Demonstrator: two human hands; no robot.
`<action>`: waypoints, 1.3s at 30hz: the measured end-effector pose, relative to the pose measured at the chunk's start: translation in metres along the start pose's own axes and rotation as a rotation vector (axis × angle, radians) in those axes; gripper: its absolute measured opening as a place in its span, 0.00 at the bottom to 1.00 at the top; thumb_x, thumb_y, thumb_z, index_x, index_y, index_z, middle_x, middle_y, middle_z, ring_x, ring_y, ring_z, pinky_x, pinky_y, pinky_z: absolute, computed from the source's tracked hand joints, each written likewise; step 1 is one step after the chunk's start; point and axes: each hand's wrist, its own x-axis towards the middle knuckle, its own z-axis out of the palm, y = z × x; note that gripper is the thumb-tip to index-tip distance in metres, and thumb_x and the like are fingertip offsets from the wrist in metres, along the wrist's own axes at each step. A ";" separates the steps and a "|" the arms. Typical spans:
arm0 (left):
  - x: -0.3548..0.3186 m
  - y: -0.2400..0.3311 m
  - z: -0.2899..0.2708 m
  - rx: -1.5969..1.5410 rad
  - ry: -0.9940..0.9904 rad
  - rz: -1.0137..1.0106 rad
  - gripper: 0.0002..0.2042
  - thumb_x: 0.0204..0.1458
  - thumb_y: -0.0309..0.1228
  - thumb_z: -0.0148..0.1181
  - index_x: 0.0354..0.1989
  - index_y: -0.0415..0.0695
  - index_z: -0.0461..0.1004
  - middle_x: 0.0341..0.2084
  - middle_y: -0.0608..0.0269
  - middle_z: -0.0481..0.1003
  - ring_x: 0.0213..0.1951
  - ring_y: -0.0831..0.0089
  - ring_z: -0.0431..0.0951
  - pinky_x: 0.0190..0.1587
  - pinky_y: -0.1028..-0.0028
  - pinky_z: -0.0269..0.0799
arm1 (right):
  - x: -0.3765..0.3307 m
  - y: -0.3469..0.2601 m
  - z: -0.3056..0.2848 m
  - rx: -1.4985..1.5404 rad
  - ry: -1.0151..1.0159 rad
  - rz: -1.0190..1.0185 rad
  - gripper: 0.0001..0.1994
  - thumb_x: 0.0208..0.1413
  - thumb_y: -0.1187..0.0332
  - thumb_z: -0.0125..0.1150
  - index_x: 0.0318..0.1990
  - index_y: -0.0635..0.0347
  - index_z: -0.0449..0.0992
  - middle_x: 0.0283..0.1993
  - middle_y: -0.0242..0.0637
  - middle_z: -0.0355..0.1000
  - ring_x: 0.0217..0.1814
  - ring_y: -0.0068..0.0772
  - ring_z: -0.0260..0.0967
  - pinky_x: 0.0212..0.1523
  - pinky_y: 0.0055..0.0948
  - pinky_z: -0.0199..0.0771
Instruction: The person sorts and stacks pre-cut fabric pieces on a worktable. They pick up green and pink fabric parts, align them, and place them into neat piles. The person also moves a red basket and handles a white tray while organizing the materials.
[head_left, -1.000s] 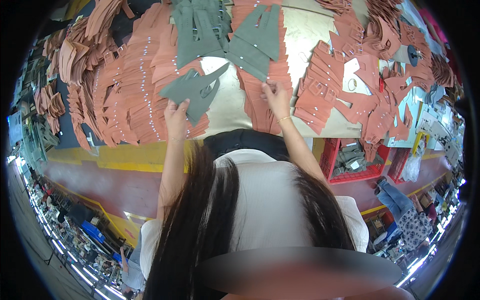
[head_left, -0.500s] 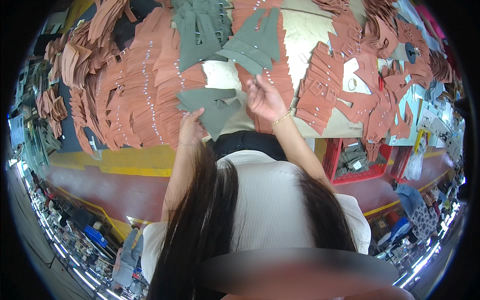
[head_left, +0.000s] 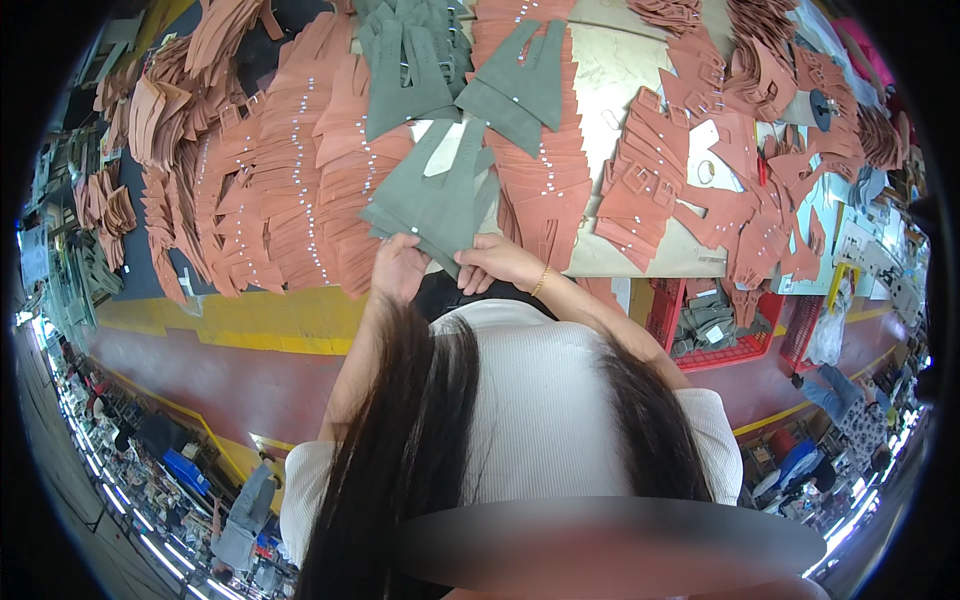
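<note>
Both hands, left hand [head_left: 398, 268] and right hand [head_left: 497, 262], now grip grey cut pieces [head_left: 435, 195]; red crate [head_left: 715, 335] holds grey scraps.

Lighting was bright and even, overhead; shadows were soft and faint. Pale table top [head_left: 620, 70] showed mild glare. Fisheye bent edges hard, with a black rim vignette. A blurred oval patch covered bottom centre. Periphery was soft, smeared.

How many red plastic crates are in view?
2: one red crate under the table's right end, holding grey pieces; another crate right of it, partly hidden. More may be hidden.
</note>
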 end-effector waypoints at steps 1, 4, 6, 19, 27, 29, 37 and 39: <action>-0.002 0.001 -0.002 0.011 -0.021 0.013 0.18 0.52 0.29 0.52 0.53 0.41 0.64 0.49 0.61 0.71 0.51 0.68 0.71 0.52 0.64 0.67 | 0.001 -0.002 0.001 -0.035 -0.038 -0.002 0.14 0.60 0.62 0.50 0.35 0.67 0.70 0.29 0.43 0.76 0.26 0.31 0.76 0.23 0.23 0.76; -0.008 0.001 0.001 0.066 0.041 0.047 0.19 0.54 0.29 0.53 0.54 0.42 0.63 0.50 0.61 0.70 0.52 0.67 0.71 0.50 0.62 0.69 | 0.004 -0.007 0.003 -0.279 -0.050 0.007 0.15 0.60 0.61 0.49 0.36 0.69 0.70 0.29 0.42 0.76 0.26 0.30 0.76 0.24 0.24 0.75; -0.009 -0.002 0.006 0.074 0.117 0.060 0.19 0.55 0.30 0.54 0.55 0.43 0.62 0.51 0.62 0.69 0.52 0.67 0.71 0.50 0.60 0.69 | 0.005 -0.009 0.005 -0.421 -0.076 -0.015 0.15 0.60 0.61 0.49 0.35 0.69 0.70 0.28 0.40 0.75 0.27 0.30 0.76 0.24 0.24 0.75; 0.101 0.040 0.027 -0.469 -0.122 0.244 0.15 0.56 0.27 0.56 0.51 0.41 0.67 0.49 0.60 0.72 0.53 0.67 0.71 0.56 0.65 0.69 | -0.002 -0.004 -0.053 -0.113 0.278 -0.365 0.14 0.60 0.58 0.55 0.31 0.60 0.68 0.29 0.29 0.70 0.30 0.19 0.69 0.34 0.22 0.71; 0.228 0.016 0.004 -0.324 0.404 0.099 0.22 0.58 0.37 0.55 0.56 0.39 0.62 0.56 0.54 0.64 0.60 0.60 0.63 0.64 0.59 0.56 | -0.034 -0.015 -0.105 -0.088 0.607 -0.406 0.13 0.61 0.59 0.54 0.35 0.61 0.70 0.32 0.31 0.73 0.34 0.21 0.71 0.40 0.23 0.72; 0.230 0.012 -0.004 -0.235 0.464 0.052 0.26 0.57 0.42 0.55 0.59 0.39 0.59 0.59 0.53 0.60 0.62 0.58 0.59 0.66 0.58 0.51 | -0.030 -0.021 -0.122 -0.174 0.692 -0.439 0.13 0.59 0.60 0.56 0.36 0.62 0.72 0.33 0.31 0.73 0.35 0.21 0.71 0.39 0.24 0.72; 0.197 0.024 0.019 -0.216 0.548 -0.169 0.35 0.58 0.49 0.48 0.68 0.45 0.43 0.63 0.53 0.50 0.63 0.54 0.52 0.64 0.58 0.51 | 0.032 -0.071 -0.174 -0.546 1.284 -0.596 0.17 0.50 0.62 0.62 0.43 0.65 0.73 0.39 0.44 0.74 0.41 0.40 0.73 0.44 0.34 0.71; 0.173 0.014 0.031 -0.125 0.582 -0.181 0.32 0.60 0.50 0.44 0.65 0.43 0.48 0.60 0.54 0.52 0.58 0.54 0.56 0.59 0.59 0.57 | 0.041 -0.081 -0.176 -0.577 1.328 -0.580 0.18 0.49 0.62 0.62 0.45 0.65 0.73 0.39 0.43 0.75 0.40 0.39 0.73 0.43 0.33 0.72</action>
